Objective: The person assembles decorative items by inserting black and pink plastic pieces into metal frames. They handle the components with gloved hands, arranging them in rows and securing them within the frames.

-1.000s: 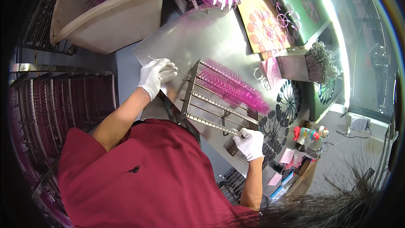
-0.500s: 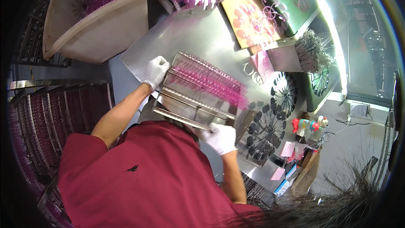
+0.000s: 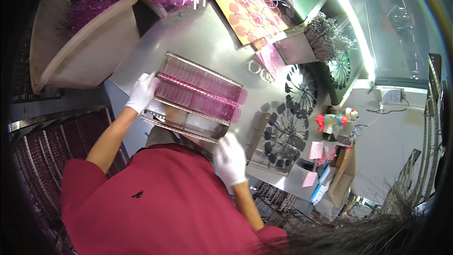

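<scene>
A rectangular metal rack [image 3: 193, 123] is held over the front of the steel table. Rows of thin, clear pink pieces [image 3: 203, 92] stand packed side by side in its far part, while the near part is an open frame. My left hand [image 3: 143, 93], in a white glove, grips the rack's left end with bent fingers. At its near right corner, my white-gloved right hand [image 3: 230, 159] has its fingers closed on the frame. Some of the fingertips are hidden behind the metal.
The steel table [image 3: 193, 33] carries black petal-shaped pieces in rings [image 3: 285, 134], a box of thin metal wires [image 3: 295, 49] and an orange board [image 3: 240, 12] with pink discs. A large pale tub [image 3: 94, 56] stands at the far left. Loaded racks [image 3: 61, 153] stand at left.
The whole view has shifted, with the table things now further left. The rack has turned, and its pink pieces now look upright in two even bands instead of leaning and curved.
</scene>
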The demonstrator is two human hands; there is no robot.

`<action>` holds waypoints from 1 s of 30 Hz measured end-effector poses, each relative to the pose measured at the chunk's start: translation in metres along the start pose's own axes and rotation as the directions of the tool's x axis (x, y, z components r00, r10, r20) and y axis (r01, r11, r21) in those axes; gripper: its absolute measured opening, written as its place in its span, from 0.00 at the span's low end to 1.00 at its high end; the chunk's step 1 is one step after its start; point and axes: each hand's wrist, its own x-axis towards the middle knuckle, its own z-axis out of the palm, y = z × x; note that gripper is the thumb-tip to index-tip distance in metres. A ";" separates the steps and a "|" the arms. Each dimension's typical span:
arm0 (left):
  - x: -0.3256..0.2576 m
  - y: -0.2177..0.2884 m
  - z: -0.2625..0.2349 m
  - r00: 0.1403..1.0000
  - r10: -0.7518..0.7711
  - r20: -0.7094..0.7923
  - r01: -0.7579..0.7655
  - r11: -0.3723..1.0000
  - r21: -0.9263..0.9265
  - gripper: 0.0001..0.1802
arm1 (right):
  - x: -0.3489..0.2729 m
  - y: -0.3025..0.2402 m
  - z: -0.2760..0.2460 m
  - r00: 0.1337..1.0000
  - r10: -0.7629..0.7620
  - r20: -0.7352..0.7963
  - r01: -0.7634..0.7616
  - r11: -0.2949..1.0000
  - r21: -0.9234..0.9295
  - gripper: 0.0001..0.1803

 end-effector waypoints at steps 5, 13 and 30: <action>0.006 0.016 -0.023 0.988 0.063 0.140 -0.092 0.973 0.210 0.15 | -0.104 0.061 -0.023 0.902 0.376 -0.212 -0.402 0.911 -0.092 0.11; -0.048 0.174 0.003 0.862 0.110 -0.494 -0.127 0.992 0.000 0.13 | -0.110 0.274 -0.074 0.652 0.643 -0.402 -0.759 0.558 -0.337 0.13; -0.211 0.369 0.250 0.696 0.339 0.633 -0.462 0.887 0.033 0.06 | 0.097 0.517 -0.099 0.721 0.630 -0.288 -0.693 0.667 -0.273 0.18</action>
